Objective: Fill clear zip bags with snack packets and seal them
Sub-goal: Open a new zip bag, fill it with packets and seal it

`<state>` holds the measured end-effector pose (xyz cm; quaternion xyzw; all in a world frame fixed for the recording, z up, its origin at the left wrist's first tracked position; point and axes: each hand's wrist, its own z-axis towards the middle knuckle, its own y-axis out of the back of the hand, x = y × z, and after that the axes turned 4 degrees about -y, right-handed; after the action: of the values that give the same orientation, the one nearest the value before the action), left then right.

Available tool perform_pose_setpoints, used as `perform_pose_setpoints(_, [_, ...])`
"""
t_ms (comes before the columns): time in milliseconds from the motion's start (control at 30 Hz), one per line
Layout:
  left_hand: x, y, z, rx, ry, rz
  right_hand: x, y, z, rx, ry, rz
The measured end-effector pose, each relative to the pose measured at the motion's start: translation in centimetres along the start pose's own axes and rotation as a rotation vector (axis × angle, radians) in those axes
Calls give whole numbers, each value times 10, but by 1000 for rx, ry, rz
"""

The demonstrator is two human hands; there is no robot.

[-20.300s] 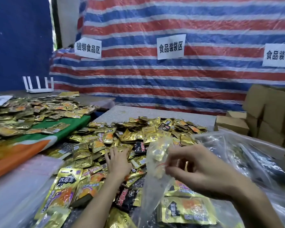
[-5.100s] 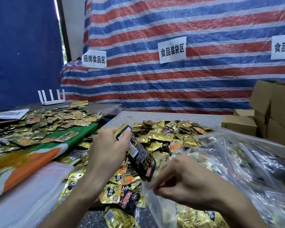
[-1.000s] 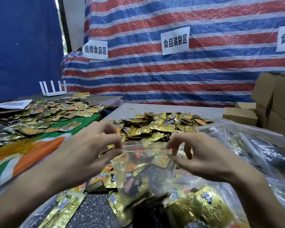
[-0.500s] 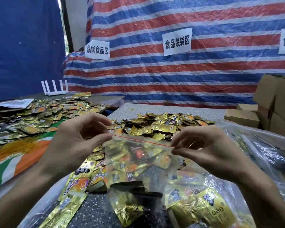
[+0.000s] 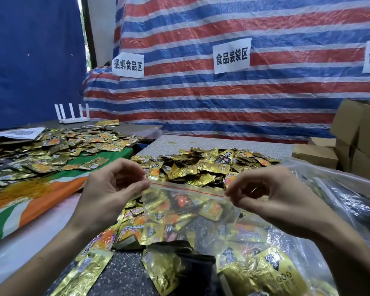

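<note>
A clear zip bag (image 5: 186, 212) with a red zip line hangs in front of me, holding several gold and black snack packets. My left hand (image 5: 111, 189) pinches its top left corner. My right hand (image 5: 263, 193) pinches the top right corner, so the zip strip is stretched straight between them. Behind the bag lies a heap of loose gold snack packets (image 5: 203, 165) on the grey speckled table (image 5: 218, 142). More packets (image 5: 88, 272) lie under my left forearm.
A second spread of packets (image 5: 51, 148) covers the green and orange cloth (image 5: 41, 195) at left. Filled clear bags (image 5: 338, 193) pile up at right, with cardboard boxes (image 5: 359, 135) behind them. A white router (image 5: 73, 114) stands at back left, before a striped tarp wall.
Over the last second my hands have moved apart along the bag's top, pulling the zip line straighter and wider. The bag hangs at about the same height.
</note>
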<state>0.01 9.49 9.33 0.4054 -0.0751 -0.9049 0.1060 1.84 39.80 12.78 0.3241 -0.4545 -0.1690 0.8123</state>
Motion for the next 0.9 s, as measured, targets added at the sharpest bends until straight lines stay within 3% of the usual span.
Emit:
perform_pose_setpoints(167, [7,-7,-1,41,-5,55,-2,-12,6,-81,-80,-73])
perform_pose_setpoints(300, [3,-15,-3,9,-68,116,1,-13,5,-49,-132,-179])
perform_pose_setpoints(467, [-11,-32,-14,55,-121,157,25,-28,-5,-94,14,-346])
perform_pose_setpoints(633, [-28,-49,-24,124,-271,338,40,-54,-7,-79,46,-325])
perform_pose_setpoints(900, [-56,-49,-28,179,-341,300,47,-51,-16,-187,61,-251])
